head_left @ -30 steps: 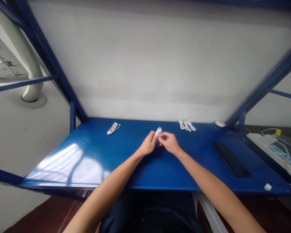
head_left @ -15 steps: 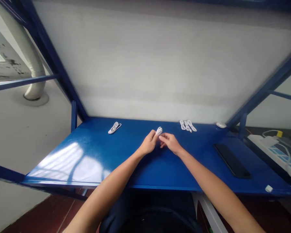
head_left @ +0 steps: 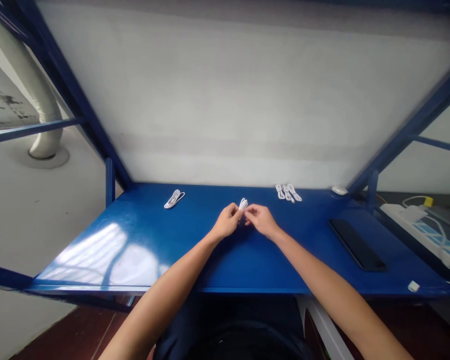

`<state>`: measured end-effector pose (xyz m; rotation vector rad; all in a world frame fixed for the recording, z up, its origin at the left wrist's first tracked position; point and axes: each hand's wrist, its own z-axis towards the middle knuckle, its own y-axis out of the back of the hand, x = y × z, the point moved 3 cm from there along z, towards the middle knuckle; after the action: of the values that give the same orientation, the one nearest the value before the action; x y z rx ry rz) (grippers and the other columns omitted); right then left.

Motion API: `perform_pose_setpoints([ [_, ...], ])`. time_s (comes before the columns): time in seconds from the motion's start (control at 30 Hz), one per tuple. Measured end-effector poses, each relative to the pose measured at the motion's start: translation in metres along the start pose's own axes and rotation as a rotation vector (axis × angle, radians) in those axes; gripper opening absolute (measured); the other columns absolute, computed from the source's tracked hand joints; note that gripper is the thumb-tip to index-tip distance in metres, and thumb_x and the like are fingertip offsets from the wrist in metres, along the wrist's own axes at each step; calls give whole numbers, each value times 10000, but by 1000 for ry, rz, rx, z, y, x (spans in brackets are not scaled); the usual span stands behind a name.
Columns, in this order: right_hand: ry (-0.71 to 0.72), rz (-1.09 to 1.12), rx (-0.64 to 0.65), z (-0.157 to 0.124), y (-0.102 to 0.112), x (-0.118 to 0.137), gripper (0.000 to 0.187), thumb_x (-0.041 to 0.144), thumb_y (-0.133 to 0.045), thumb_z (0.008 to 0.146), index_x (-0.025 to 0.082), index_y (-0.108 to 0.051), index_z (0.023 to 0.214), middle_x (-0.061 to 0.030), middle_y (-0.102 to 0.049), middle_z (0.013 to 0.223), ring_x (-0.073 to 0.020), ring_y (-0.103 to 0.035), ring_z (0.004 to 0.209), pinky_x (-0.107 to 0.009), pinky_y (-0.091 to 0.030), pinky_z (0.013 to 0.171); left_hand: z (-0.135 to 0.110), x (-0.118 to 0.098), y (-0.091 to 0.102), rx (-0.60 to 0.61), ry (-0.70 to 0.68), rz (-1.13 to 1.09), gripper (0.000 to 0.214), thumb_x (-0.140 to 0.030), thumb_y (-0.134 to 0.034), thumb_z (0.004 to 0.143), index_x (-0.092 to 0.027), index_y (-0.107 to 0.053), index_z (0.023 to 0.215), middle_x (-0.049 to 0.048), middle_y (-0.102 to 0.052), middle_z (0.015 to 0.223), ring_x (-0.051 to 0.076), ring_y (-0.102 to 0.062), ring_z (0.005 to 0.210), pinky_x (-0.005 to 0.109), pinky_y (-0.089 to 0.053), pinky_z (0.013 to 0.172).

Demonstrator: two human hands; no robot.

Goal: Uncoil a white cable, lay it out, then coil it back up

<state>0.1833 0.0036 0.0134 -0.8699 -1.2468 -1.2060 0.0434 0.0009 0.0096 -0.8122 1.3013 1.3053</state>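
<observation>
A folded white cable (head_left: 243,204) is held up over the middle of the blue table. My left hand (head_left: 228,220) pinches the bundle between thumb and fingers, and its loops stick up above them. At the bundle's right side is my right hand (head_left: 259,218), fingers bent and pressed together against the cable; what exactly they pinch is too small to make out. A looser coiled white cable (head_left: 174,199) lies on the table to the left. Toward the back right, three bundled white cables (head_left: 288,193) lie side by side.
A dark phone (head_left: 356,245) lies on the blue table (head_left: 187,250) to the right. Near the front right corner sits a small white block (head_left: 413,286). A white power strip (head_left: 423,227) with cords stands beyond, and a white mouse-like object (head_left: 339,190) is at the back.
The view has shifted slightly. My right hand has come closer to the left one, its fingertips now at the lower part of the cable bundle. The other cables lie as before.
</observation>
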Motion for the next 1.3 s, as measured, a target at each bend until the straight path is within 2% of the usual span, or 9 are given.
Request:
perform_pose_setpoints([
  [0.13,317,-356,2,-7,-1,13,152,319,-533,850,197,-611,805,-41,-606,811,-150,-599,662,-279,-540,568,1,3,-5,63,195,-325,296,-411,-583,818,-180,-454,686,-32,-499,515,84,-462,417,200,-353,405],
  [0.23,460,-507,21,-10,0,19,149,278,-488,879,207,-608,827,-49,-593,821,-161,-589,715,-284,-534,616,-1,0,-6,86,285,-486,266,-363,-633,788,-166,-485,690,-20,-507,534,84,-475,429,198,-362,387],
  [0.57,358,-363,30,-8,1,14,116,309,-540,856,205,-591,857,-43,-583,859,-158,-612,688,-286,-554,565,-2,-5,-5,112,340,-567,234,-331,-639,787,-146,-527,696,2,-539,547,87,-486,439,196,-363,375],
  [0.83,635,-695,142,-11,6,22,181,206,-432,919,223,-611,941,-50,-626,866,-177,-581,797,-312,-490,715,-5,-4,-7,205,496,-628,132,-223,-580,787,-118,-545,716,-6,-500,569,64,-452,432,164,-274,337],
  [0.93,686,-767,167,-11,6,20,215,191,-418,920,232,-623,967,-60,-643,899,-194,-580,861,-325,-489,741,-6,-4,-7,229,525,-629,136,-218,-578,784,-119,-532,704,-9,-500,597,46,-435,422,155,-243,331],
  [1.03,624,-664,103,-10,6,19,165,232,-465,901,225,-630,903,-62,-637,896,-193,-594,847,-336,-509,739,-4,-4,-5,203,436,-550,192,-293,-603,787,-133,-530,711,-5,-521,613,65,-472,441,173,-304,348],
  [1.1,470,-486,33,-7,7,15,129,297,-521,872,212,-618,861,-57,-627,866,-182,-611,764,-322,-533,651,-1,-3,-2,154,332,-469,249,-366,-622,784,-147,-523,719,1,-545,630,85,-515,484,191,-374,393],
  [1.2,161,-203,4,-3,6,5,218,409,-606,800,192,-606,820,-22,-609,729,-148,-590,578,-293,-527,489,2,-1,2,82,171,-335,313,-448,-636,768,-161,-515,735,-9,-553,631,92,-535,533,203,-431,466],
  [1.3,0,-55,28,0,2,-2,306,467,-678,714,174,-611,772,8,-587,625,-131,-570,511,-295,-532,470,4,1,4,55,45,-218,338,-488,-622,769,-164,-525,749,-19,-550,641,90,-532,564,200,-444,507],
])
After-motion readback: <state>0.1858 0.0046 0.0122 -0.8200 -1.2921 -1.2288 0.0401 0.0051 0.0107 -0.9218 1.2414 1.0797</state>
